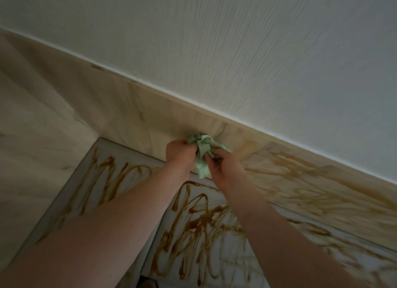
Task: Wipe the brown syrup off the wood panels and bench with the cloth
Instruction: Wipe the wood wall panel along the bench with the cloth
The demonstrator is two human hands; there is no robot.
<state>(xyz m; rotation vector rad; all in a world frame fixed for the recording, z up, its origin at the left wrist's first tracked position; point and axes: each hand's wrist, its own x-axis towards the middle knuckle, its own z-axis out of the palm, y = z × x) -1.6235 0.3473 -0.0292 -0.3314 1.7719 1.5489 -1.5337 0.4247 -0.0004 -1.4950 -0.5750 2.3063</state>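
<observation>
A crumpled pale green cloth (pixel 203 149) is held up in front of the back wood panel (pixel 133 107). My left hand (pixel 179 153) grips its left side and my right hand (pixel 223 167) pinches its right side, with a tail of cloth hanging between them. Brown syrup (pixel 300 180) streaks the back panel to the right of my hands. More brown syrup scribbles (pixel 193 219) cover the pale bench top (pixel 133 159) below. The back panel left of the cloth looks mostly free of syrup.
A side wood panel (pixel 36 141) closes the corner at the left. Above the panels runs a white trim edge (pixel 193 104) with a textured white wall (pixel 236 40) over it. A dark object (pixel 146 282) shows at the bottom edge.
</observation>
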